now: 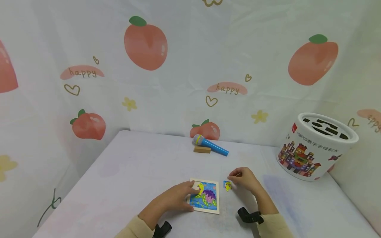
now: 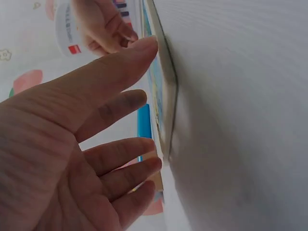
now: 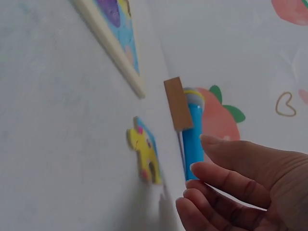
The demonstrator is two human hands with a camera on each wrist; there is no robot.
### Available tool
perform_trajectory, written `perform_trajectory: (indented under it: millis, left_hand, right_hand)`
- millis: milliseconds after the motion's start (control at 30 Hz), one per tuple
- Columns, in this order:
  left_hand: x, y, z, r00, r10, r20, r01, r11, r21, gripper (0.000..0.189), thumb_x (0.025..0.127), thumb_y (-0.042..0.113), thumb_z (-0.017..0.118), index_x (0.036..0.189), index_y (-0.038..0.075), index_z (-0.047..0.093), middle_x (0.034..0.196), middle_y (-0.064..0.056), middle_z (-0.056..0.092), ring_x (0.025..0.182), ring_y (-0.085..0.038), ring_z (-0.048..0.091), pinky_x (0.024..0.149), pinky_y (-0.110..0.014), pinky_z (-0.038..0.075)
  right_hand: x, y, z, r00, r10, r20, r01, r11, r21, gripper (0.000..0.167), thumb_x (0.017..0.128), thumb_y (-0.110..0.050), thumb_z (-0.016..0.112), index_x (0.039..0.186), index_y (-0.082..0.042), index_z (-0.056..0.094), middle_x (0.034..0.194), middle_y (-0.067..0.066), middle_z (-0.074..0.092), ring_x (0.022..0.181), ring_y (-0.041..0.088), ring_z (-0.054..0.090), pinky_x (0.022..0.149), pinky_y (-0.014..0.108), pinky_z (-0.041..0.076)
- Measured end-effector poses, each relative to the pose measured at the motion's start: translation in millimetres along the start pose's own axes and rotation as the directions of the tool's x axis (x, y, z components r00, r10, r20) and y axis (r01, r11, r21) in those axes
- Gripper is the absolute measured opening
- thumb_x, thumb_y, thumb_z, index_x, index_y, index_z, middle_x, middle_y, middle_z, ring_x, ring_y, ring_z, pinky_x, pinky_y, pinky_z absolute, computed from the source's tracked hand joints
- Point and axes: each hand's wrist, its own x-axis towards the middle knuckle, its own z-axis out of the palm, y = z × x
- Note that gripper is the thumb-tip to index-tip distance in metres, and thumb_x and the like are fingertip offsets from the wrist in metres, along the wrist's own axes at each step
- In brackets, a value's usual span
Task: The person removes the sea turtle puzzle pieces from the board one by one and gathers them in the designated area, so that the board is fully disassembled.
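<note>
A small dinosaur jigsaw puzzle in a pale wooden frame [image 1: 205,210] lies on the white table. My left hand [image 1: 176,197] is at its left side, with fingers spread; in the left wrist view the thumb touches the frame's edge [image 2: 168,82]. To the right of the frame lies a loose yellow and blue puzzle piece [image 1: 227,185]. Just beyond it hovers my right hand [image 1: 244,178], its fingers loosely bent. In the right wrist view the piece [image 3: 147,153] is apart from the fingertips, and nothing shows between thumb and fingers.
Towards the back edge lies a blue toy microphone [image 1: 214,147] beside a brown wooden block [image 1: 202,150]. A large white block bucket [image 1: 312,148] with a slotted lid stands at the back right. A peach-patterned cloth [image 1: 178,82] hangs behind the table.
</note>
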Motion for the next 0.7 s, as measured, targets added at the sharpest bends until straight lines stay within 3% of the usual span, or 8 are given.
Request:
perform_trajectory:
  millis: [333, 533, 700]
  left_hand:
    - [9.7, 8.8, 1.1, 0.998, -0.002, 0.057, -0.002, 0.997, 0.076, 0.057, 0.073, 0.036, 0.078, 0.127, 0.030, 0.058, 0.146, -0.005, 0.042, 0.137, -0.026, 0.035, 0.108, -0.045, 0.035]
    - [12.8, 10.2, 3.3, 0.999, -0.010, 0.053, 0.004, 0.993, 0.120, 0.056, 0.074, 0.035, 0.078, 0.126, 0.032, 0.059, 0.145, -0.004, 0.044, 0.136, -0.025, 0.037, 0.106, -0.045, 0.039]
    - [12.2, 10.2, 4.3, 0.999, 0.015, 0.040, -0.019, 0.992, 0.125, 0.056, 0.074, 0.035, 0.077, 0.126, 0.031, 0.059, 0.145, -0.007, 0.043, 0.136, -0.026, 0.037, 0.107, -0.042, 0.038]
  right_hand:
    - [3.3, -29.2, 20.0, 0.992, -0.101, 0.071, 0.101, 0.995, 0.007, 0.014, 0.081, -0.014, 0.072, 0.090, -0.004, 0.070, 0.082, 0.002, 0.066, 0.076, 0.012, 0.056, 0.070, 0.027, 0.053]
    - [5.5, -42.3, 36.0, 0.986, -0.127, 0.109, 0.129, 0.992, -0.011, 0.015, 0.080, -0.015, 0.073, 0.090, -0.004, 0.071, 0.080, 0.002, 0.065, 0.072, 0.012, 0.055, 0.069, 0.028, 0.054]
    - [4.7, -49.8, 47.1, 0.968, -0.172, 0.183, 0.176, 0.984, -0.005, 0.014, 0.079, -0.012, 0.073, 0.090, -0.003, 0.071, 0.079, 0.002, 0.064, 0.070, 0.012, 0.054, 0.067, 0.027, 0.055]
